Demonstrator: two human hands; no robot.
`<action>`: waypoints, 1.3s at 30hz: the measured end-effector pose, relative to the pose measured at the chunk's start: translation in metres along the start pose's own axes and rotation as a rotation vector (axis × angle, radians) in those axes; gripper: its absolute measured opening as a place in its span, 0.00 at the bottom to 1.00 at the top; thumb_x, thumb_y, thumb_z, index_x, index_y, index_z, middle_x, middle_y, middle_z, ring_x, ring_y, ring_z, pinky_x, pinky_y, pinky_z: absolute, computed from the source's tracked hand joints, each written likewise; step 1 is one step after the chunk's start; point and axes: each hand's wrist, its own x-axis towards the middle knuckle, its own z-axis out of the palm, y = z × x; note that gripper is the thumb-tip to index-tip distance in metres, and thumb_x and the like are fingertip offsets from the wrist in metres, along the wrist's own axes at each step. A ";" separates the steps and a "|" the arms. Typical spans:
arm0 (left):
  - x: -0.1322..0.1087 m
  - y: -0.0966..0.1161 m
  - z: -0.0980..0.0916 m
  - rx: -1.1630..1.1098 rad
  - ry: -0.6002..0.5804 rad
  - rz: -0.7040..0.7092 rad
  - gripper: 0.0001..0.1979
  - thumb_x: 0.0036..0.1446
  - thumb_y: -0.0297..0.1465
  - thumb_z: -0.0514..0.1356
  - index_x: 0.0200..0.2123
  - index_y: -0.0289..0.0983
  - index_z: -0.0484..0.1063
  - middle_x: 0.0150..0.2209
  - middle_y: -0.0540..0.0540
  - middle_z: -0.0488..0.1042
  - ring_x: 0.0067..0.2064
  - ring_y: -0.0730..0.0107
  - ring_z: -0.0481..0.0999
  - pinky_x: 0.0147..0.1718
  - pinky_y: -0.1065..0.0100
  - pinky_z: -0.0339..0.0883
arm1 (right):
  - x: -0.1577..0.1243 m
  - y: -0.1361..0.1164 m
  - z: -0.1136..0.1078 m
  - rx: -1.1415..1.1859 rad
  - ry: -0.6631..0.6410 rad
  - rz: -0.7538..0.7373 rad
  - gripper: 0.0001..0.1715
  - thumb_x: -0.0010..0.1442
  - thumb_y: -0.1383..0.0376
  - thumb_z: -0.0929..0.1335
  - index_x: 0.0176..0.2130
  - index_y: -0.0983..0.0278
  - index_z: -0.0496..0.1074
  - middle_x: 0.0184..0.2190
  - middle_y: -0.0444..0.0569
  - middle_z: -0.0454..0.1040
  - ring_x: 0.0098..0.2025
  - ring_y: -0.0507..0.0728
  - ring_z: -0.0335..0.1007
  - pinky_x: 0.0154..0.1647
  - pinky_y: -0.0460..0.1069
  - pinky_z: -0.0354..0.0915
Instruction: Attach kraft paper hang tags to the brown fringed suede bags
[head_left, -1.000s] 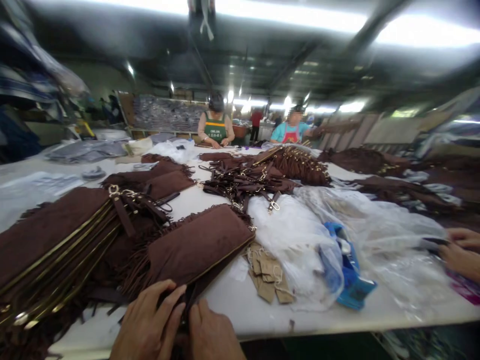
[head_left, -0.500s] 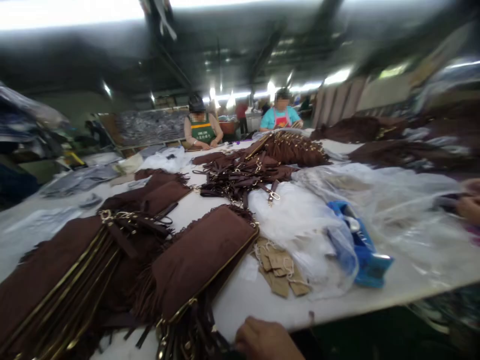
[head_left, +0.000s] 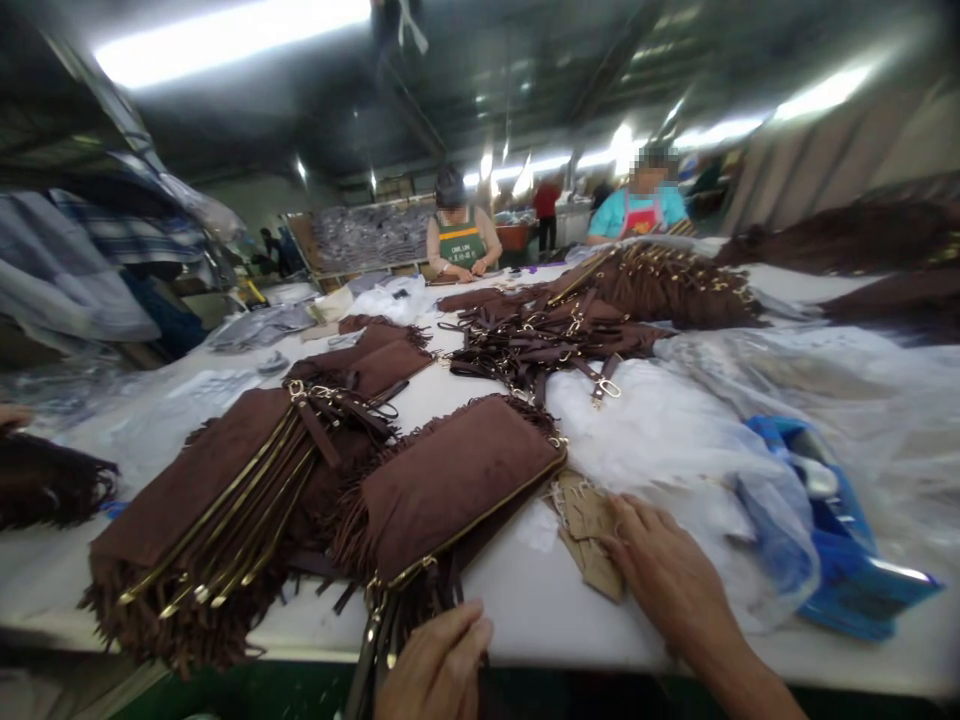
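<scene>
My right hand (head_left: 652, 555) reaches onto a small pile of brown card tags (head_left: 589, 535) with white strings. Its fingertips are closed at the tags' right edge, and the palm side is hidden. My left hand (head_left: 439, 660) is at the table's front, fingers loosely stretched, beside dark straps with gold hooks (head_left: 373, 625). Those straps hang from a brown fringed pouch (head_left: 461, 490) with a gold zip, lying just beyond the hand. To its left, more brown pouches (head_left: 202, 480) lie stacked, zips facing me.
Clear plastic bags (head_left: 675, 450) and a blue box (head_left: 840, 560) lie to the right. Brown straps (head_left: 525, 340) and a pouch heap (head_left: 660, 285) fill the far middle. Two co-workers (head_left: 461, 240) (head_left: 637, 210) work across the table. At far left a hand (head_left: 11, 415) is beside dark fringe (head_left: 52, 480).
The view has swung left, so things appear farther right. My right hand has gone from the front edge to the tags. My left hand has come into view.
</scene>
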 end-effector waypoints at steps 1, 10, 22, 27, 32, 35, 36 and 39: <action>-0.003 -0.007 -0.001 -0.002 -0.015 -0.023 0.14 0.67 0.27 0.53 0.49 0.42 0.75 0.47 0.44 0.79 0.48 0.67 0.80 0.48 0.71 0.74 | 0.003 0.000 0.002 -0.028 -0.027 0.001 0.23 0.67 0.63 0.61 0.58 0.71 0.66 0.54 0.63 0.71 0.54 0.69 0.66 0.51 0.60 0.66; -0.019 -0.015 -0.002 -0.227 0.066 -0.357 0.13 0.68 0.31 0.51 0.47 0.41 0.75 0.42 0.44 0.79 0.39 0.70 0.80 0.39 0.73 0.74 | 0.005 -0.001 -0.003 0.411 -0.092 0.192 0.14 0.65 0.59 0.60 0.46 0.60 0.70 0.40 0.50 0.76 0.42 0.61 0.72 0.42 0.54 0.67; 0.037 0.017 -0.005 -0.642 0.040 -0.691 0.15 0.64 0.41 0.55 0.45 0.39 0.74 0.29 0.49 0.76 0.29 0.69 0.74 0.29 0.71 0.68 | 0.033 -0.025 -0.047 1.731 -0.184 0.608 0.16 0.57 0.54 0.73 0.40 0.62 0.75 0.39 0.49 0.78 0.41 0.57 0.73 0.44 0.51 0.69; 0.080 0.048 0.047 -0.981 -0.121 -0.796 0.24 0.64 0.44 0.54 0.57 0.34 0.65 0.37 0.43 0.78 0.25 0.72 0.71 0.27 0.70 0.67 | 0.032 -0.036 -0.052 1.808 -0.180 0.601 0.17 0.58 0.55 0.72 0.43 0.61 0.75 0.43 0.50 0.79 0.43 0.57 0.74 0.47 0.52 0.69; 0.104 0.048 0.077 -1.019 -0.132 -0.769 0.25 0.60 0.39 0.59 0.57 0.34 0.65 0.45 0.41 0.77 0.28 0.73 0.73 0.24 0.73 0.64 | 0.026 -0.042 -0.056 1.767 -0.361 0.533 0.23 0.60 0.51 0.70 0.49 0.62 0.71 0.35 0.49 0.79 0.34 0.56 0.76 0.33 0.49 0.70; 0.113 0.044 0.086 -0.957 -0.133 -0.772 0.11 0.59 0.36 0.57 0.36 0.34 0.73 0.25 0.50 0.74 0.22 0.73 0.69 0.24 0.73 0.62 | 0.025 -0.039 -0.048 1.500 -0.407 0.399 0.25 0.63 0.50 0.66 0.51 0.63 0.69 0.20 0.41 0.72 0.20 0.51 0.66 0.21 0.45 0.60; 0.115 0.043 0.089 -0.913 -0.127 -0.787 0.10 0.59 0.36 0.57 0.32 0.35 0.72 0.21 0.52 0.71 0.21 0.73 0.68 0.23 0.73 0.61 | 0.024 -0.035 -0.045 1.377 -0.382 0.366 0.25 0.63 0.51 0.66 0.52 0.63 0.68 0.19 0.39 0.70 0.18 0.50 0.63 0.19 0.44 0.57; 0.112 0.037 0.098 -0.788 -0.121 -0.833 0.11 0.59 0.37 0.56 0.28 0.37 0.68 0.16 0.56 0.65 0.17 0.74 0.65 0.20 0.73 0.58 | 0.022 -0.018 -0.037 1.067 -0.288 0.284 0.20 0.63 0.55 0.64 0.50 0.62 0.69 0.24 0.40 0.72 0.22 0.52 0.65 0.23 0.46 0.58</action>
